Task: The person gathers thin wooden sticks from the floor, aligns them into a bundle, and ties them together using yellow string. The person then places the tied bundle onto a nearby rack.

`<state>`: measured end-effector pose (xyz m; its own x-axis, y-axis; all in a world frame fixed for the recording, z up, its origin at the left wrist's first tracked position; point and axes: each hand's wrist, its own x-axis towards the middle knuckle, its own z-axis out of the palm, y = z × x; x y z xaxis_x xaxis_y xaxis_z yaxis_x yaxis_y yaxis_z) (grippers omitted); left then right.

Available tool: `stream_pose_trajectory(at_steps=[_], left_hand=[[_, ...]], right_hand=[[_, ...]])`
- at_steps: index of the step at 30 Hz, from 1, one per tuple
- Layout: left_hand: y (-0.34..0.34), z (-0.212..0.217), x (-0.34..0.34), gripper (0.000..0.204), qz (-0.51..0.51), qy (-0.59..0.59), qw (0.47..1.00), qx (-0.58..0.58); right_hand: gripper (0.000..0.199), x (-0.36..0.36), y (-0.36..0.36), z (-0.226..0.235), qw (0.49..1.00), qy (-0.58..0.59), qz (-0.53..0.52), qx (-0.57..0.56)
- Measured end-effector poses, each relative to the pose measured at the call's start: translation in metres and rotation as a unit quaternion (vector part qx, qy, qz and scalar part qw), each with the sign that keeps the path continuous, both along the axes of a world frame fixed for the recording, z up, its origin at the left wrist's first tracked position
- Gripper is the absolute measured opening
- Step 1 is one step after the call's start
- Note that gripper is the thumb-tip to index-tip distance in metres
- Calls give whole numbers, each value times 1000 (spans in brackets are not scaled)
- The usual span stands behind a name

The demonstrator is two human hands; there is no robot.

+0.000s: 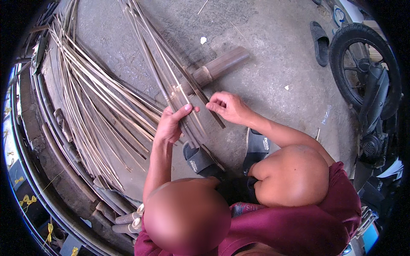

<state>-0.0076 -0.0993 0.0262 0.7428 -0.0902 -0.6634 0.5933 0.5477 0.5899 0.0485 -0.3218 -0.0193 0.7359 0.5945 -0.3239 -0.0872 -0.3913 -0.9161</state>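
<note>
My left hand (171, 123) is closed around a few long, narrow bamboo strips (161, 83), its thumb lying across them. They slant away toward the far left, and their near ends are blurred. To its right, my right hand (227, 109) has its fingers curled in. Its thumb and fingertips meet a dark bamboo strip (217, 120) close to that strip's near end. Beneath the strips a thick bamboo pole (224, 65) lies on the floor, partly covered by them.
A large heap of bamboo strips (92, 91) spreads over the floor at left. Bamboo poles (64, 153) line the left edge. A motorbike wheel (335, 64) stands at right, beside a loose dark slipper (320, 43). My sandalled feet (200, 162) are just below my hands.
</note>
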Motion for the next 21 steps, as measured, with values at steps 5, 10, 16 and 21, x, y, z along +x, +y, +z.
stream_pose_trajectory(at_steps=[5,10,16,21], left_hand=[[26,4,-10,22,-13,12,999,28],[25,-15,-9,20,-23,25,999,42],[-9,-59,6,14,0,-39,993,111],[-24,-63,36,11,-20,-43,991,121]], right_hand=[[45,-11,7,-31,991,7,53,-124],[35,4,23,-9,982,176,-72,16],[33,23,28,99,981,145,-76,105],[29,-6,11,78,975,167,-96,109]])
